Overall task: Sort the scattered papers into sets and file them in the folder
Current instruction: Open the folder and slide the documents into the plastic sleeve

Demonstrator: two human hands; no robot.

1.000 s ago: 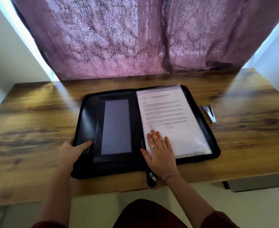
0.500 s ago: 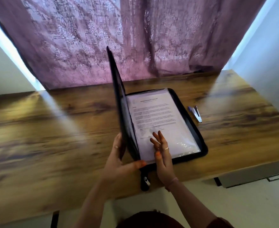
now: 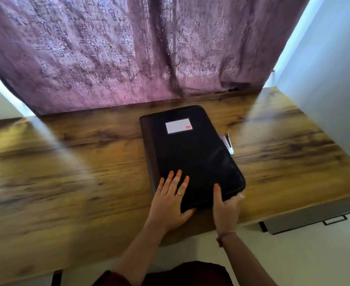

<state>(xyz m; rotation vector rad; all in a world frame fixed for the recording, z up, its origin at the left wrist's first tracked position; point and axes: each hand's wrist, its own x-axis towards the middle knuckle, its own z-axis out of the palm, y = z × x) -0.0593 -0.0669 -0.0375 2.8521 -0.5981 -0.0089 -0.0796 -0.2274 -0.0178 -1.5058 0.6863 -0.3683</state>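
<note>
The black zip folder [image 3: 190, 149] lies closed on the wooden table [image 3: 66, 172], with a white label [image 3: 179, 125] near the far end of its cover. My left hand [image 3: 170, 205] lies flat on the near left part of the cover, fingers straight. At the near right corner, my right hand [image 3: 224, 211] grips the folder, thumb on top and fingers wrapped round the edge. The papers are hidden inside.
A small stapler [image 3: 228, 144] peeks out from behind the folder's right edge. A purple curtain [image 3: 128, 48] hangs behind the table. A grey drawer with a handle [image 3: 335, 219] sits under the table's right side, and a white wall stands close on the right.
The left cover has swung over from upright and now lies shut over the papers. My left hand moved onto the cover; my right hand came out from the page to the near right corner.
</note>
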